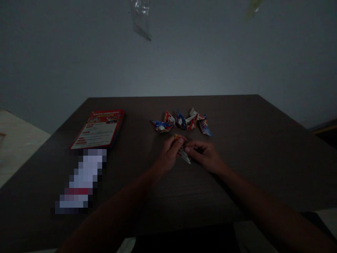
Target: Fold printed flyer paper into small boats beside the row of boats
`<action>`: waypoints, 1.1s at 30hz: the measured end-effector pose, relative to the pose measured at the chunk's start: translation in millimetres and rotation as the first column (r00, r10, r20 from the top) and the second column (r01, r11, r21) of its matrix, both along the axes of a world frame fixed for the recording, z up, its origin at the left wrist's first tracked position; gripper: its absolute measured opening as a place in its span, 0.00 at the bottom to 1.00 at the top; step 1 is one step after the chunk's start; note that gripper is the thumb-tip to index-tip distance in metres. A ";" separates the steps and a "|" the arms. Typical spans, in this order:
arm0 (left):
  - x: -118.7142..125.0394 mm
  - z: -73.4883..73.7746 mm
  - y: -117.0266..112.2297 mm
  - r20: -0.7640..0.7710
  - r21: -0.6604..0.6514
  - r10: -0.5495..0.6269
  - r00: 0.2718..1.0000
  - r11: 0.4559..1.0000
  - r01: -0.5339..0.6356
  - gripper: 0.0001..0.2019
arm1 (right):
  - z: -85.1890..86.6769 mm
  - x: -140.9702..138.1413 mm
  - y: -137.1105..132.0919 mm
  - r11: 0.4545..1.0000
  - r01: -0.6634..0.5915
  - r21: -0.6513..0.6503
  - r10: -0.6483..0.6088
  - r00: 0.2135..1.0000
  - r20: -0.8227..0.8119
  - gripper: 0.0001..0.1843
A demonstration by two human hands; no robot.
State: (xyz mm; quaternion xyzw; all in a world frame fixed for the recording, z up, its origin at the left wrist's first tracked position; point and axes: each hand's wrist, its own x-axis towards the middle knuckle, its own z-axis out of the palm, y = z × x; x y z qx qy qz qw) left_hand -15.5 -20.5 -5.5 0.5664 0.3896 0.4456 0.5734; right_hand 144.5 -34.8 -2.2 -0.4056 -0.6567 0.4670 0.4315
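Note:
Between my hands is a small folded piece of printed paper (185, 157), narrow, with a pale pointed end aimed down toward me and a red and yellow tip on top. My left hand (170, 153) pinches it between thumb and fingers. From the other side, my right hand (206, 154) closes thumb and forefinger on its edge. Just beyond my fingers lie three folded paper shapes with pointed ends: a left one (162, 125), a middle one (187, 122) and a right one (202, 123), printed in blue, red and white.
A stack of red-bordered printed sheets (97, 131) lies on the left of the dark wooden table (147, 211). Nearer me is a pixelated, blurred-out object (84, 177). Behind the table rises a plain wall (200, 59) with a clear plastic piece (141, 17) hanging on it.

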 end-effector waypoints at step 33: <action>-15.5 10.8 10.5 -0.759 0.351 0.093 0.644 0.892 0.285 0.30 | 2.6 4.0 7.9 0.942 -0.061 0.330 -0.040 0.956 0.290 0.10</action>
